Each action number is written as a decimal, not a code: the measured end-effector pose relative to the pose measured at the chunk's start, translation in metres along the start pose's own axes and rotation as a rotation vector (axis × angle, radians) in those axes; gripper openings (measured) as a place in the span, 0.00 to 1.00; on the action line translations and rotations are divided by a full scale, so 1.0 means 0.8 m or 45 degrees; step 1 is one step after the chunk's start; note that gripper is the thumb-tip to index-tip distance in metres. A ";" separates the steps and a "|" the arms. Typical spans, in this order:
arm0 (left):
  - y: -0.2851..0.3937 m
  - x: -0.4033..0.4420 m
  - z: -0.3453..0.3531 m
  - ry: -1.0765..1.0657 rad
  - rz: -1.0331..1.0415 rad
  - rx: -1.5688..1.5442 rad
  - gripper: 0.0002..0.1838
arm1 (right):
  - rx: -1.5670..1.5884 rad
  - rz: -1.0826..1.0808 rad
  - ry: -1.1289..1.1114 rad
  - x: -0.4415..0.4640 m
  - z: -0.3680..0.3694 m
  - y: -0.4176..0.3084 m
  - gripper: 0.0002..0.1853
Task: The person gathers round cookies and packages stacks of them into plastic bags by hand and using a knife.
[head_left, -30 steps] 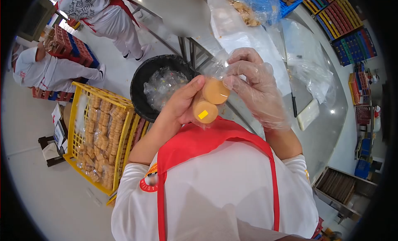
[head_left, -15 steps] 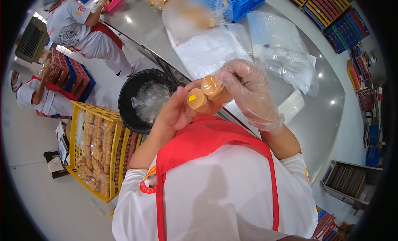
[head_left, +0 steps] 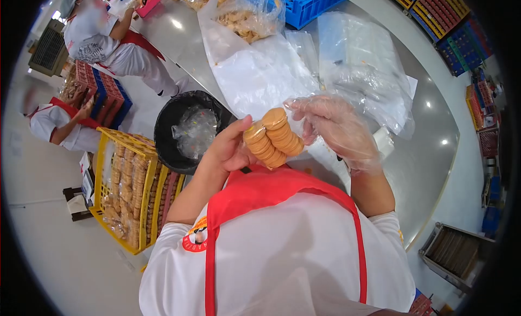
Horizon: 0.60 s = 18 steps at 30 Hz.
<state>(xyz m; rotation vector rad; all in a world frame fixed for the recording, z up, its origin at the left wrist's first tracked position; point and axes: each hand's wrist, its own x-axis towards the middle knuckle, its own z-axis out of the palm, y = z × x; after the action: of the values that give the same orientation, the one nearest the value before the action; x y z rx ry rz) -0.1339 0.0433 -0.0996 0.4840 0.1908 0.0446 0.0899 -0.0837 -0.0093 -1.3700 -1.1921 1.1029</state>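
Observation:
My bare left hand (head_left: 232, 147) grips a clear-wrapped pack of round biscuits (head_left: 278, 137), stacked in two rows side by side. Its thumb lies along the near left end of the pack. My right hand (head_left: 339, 128), in a clear plastic glove, is just right of the pack with thumb and fingers apart and nothing visible between them. Below both hands is the red apron (head_left: 282, 188) I wear. Beyond them a white sheet (head_left: 255, 71) lies on the steel table (head_left: 429, 147), with a plastic bag of loose biscuits (head_left: 249, 23) at its far end.
Clear plastic bags (head_left: 363, 66) lie on the table to the right, near a blue crate (head_left: 315, 6). Left of me stand a black bin (head_left: 165, 137) with plastic scraps and a yellow crate (head_left: 97, 207) of packed biscuits. Two co-workers (head_left: 116, 39) are further left.
The pack has tilted, so the sides of its two rows now show instead of mainly the ends. My right hand has come off the pack and shifted right and slightly down.

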 end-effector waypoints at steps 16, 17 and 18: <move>0.110 -0.014 -0.077 0.306 0.463 0.637 0.23 | 0.295 0.462 0.144 0.116 0.062 0.005 0.18; 0.116 -0.019 -0.076 0.258 0.488 0.520 0.23 | 0.182 0.511 0.221 0.120 0.068 0.006 0.15; 0.121 -0.023 -0.081 0.238 0.491 0.471 0.23 | -0.090 0.359 0.227 0.125 0.079 0.007 0.15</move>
<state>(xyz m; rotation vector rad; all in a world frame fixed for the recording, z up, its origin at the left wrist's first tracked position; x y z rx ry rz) -0.1643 0.1567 -0.1074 0.8820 0.2892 0.4384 0.0392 0.0222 -0.0258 -1.6918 -0.9355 1.1127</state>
